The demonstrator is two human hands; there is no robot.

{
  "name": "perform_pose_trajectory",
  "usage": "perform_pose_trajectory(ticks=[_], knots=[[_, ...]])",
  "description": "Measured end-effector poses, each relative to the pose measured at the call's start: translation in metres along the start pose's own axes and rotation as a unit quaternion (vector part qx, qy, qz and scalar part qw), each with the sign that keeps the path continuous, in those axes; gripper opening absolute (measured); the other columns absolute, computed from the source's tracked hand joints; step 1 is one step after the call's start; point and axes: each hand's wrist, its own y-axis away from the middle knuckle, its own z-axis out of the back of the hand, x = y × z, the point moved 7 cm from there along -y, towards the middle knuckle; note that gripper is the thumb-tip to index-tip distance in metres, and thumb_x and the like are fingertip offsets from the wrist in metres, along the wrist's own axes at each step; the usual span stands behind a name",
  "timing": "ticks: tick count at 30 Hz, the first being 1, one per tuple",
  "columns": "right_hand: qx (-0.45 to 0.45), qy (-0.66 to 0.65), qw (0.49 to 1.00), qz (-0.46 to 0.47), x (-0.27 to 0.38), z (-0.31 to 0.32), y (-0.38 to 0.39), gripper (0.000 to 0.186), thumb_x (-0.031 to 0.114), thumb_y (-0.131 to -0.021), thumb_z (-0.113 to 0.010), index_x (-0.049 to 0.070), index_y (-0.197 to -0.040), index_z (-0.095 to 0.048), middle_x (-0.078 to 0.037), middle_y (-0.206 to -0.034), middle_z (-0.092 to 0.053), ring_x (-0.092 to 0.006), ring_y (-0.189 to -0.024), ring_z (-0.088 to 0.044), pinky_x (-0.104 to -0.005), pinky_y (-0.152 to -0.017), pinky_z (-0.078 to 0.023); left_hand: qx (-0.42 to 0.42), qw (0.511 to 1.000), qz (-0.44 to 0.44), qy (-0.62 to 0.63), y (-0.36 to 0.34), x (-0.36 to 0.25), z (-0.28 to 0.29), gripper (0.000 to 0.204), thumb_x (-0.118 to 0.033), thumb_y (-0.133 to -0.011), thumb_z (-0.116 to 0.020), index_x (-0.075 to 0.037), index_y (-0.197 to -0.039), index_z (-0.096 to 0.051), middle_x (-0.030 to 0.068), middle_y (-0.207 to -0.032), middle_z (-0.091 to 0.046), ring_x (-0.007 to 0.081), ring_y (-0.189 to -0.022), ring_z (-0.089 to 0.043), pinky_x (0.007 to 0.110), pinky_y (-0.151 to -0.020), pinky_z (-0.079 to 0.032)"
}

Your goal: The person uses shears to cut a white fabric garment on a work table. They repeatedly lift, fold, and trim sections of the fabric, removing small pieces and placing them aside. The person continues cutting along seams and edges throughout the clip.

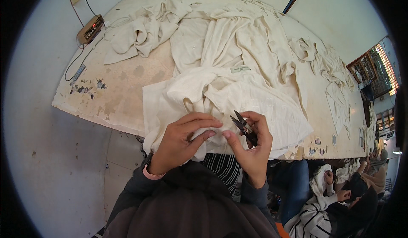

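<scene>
A worn table is strewn with cream cloth toward twelve o'clock; a white garment is spread centrally. At four, dark snips are held, blades parted, by the right hand; at seven, the left hand is narrowly curled, its pinch indeterminable. Fine snipping is presumably underway; careful blade placement is called for next. At one, a label is seen, its print illegible.

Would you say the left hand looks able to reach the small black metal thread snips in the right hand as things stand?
Probably yes: the left hand is close beside the snips, and nothing visible blocks the gap, though their pointed blades aim forward and left.
</scene>
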Motion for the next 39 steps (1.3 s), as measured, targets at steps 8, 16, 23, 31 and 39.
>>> perform_pose_trajectory(ticks=[8,16,23,31,39], knots=[[0.106,0.119,0.986,-0.048,-0.007,-0.009,0.003,0.031,0.031,-0.086,-0.082,0.002,-0.085,-0.069,-0.01,-0.065,-0.066,-0.0221,-0.054,-0.062,-0.0287,-0.056,-0.047,-0.027,0.999,0.013,-0.036,-0.001,-0.004,0.003,0.046,0.005,-0.082,-0.078,-0.005,-0.127,-0.071,0.0103,-0.125,-0.069,0.0221,-0.112,-0.068,0.031,-0.091,-0.054],[0.119,0.143,0.983,-0.009,0.004,-0.017,0.002,0.026,0.028,-0.088,-0.08,0.004,-0.084,-0.07,-0.01,-0.063,-0.066,-0.0213,-0.05,-0.061,-0.0298,-0.051,-0.045,0.011,0.999,-0.024,-0.034,0.0,-0.005,-0.002,0.052,0.003,-0.081,-0.08,-0.007,-0.131,-0.068,0.0085,-0.131,-0.066,0.0214,-0.109,-0.068,0.028,-0.084,-0.057],[0.092,-0.026,0.995,0.025,0.0,-0.024,0.006,0.019,0.015,-0.079,-0.084,0.008,-0.09,-0.071,-0.007,-0.076,-0.069,-0.0217,-0.059,-0.064,-0.029,-0.057,-0.048,-0.023,0.996,0.034,0.078,0.011,0.002,0.004,0.052,0.007,-0.078,-0.08,0.0,-0.128,-0.067,0.0123,-0.13,-0.063,0.0234,-0.109,-0.066,0.028,-0.083,-0.057],[0.376,0.086,0.921,0.046,-0.033,-0.029,0.049,0.03,0.006,-0.067,-0.079,0.011,-0.096,-0.072,-0.007,-0.082,-0.071,-0.0276,-0.074,-0.069,-0.0354,-0.068,-0.054,-0.206,0.962,0.159,-0.077,0.042,0.062,0.124,0.031,-0.003,-0.096,-0.062,0.001,-0.127,-0.067,0.0161,-0.111,-0.074,0.0219,-0.107,-0.07,0.034,-0.092,-0.052],[0.447,0.2,0.87,0.053,-0.077,-0.054,0.091,0.027,0.02,-0.076,-0.077,0.013,-0.102,-0.074,-0.009,-0.089,-0.074,-0.0304,-0.084,-0.071,-0.0422,-0.075,-0.055,0.013,0.949,0.266,-0.171,0.005,0.13,0.092,0.056,-0.049,-0.108,-0.047,0.002,-0.121,-0.066,0.0195,-0.103,-0.074,0.0276,-0.097,-0.069,0.035,-0.09,-0.05]])
